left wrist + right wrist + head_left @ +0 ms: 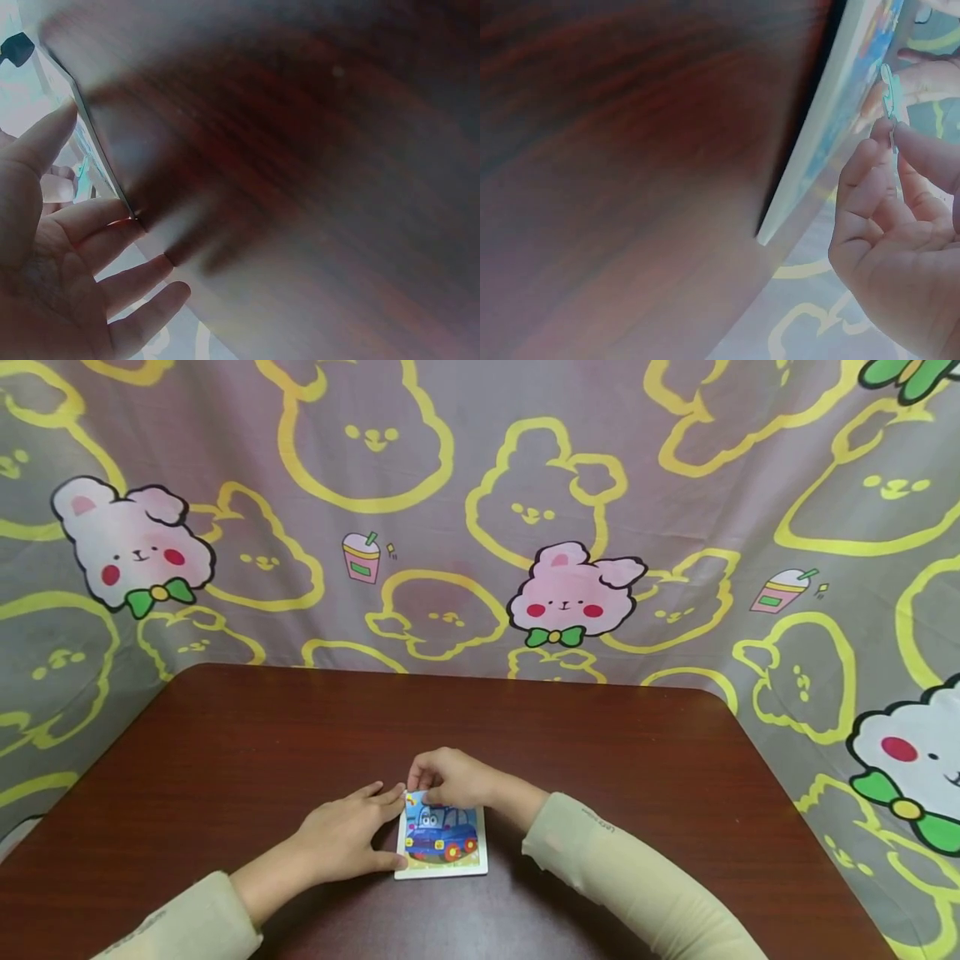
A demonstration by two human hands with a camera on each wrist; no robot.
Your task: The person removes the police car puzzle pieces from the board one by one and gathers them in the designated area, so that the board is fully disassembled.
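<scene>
1. Backdrop cloth [465, 539]: grey-pink, yellow animal outlines, rabbit heads [573, 589] with green bows; hangs beyond the table's far edge and along its left and right sides.
2. Table [600, 743]: dark red-brown wood grain, rounded far corners.
3. Sleeves, pale green: right sleeve [622, 868] comes in over the right part of the table, left sleeve [198, 918] over the left part.
4. Left hand [341, 839]: fingers extended, spread, palm down; thumb on the board's left edge by its near-left corner, index finger at its far-left corner.
5. Right hand [453, 777]: over the board's far edge, toward its far-left corner; thumb and index finger pinch a small piece, other fingers curled.
6. Picture board [442, 857]: white border, printed blue car [441, 837] with red wheels; flat on table, about midway between left and right edges, well apart from the far edge.
7. Small piece [889, 96]: thin, pale green-white as seen edge-on in the right wrist view; gripped between fingertips, above the board. Its print can't be read.
</scene>
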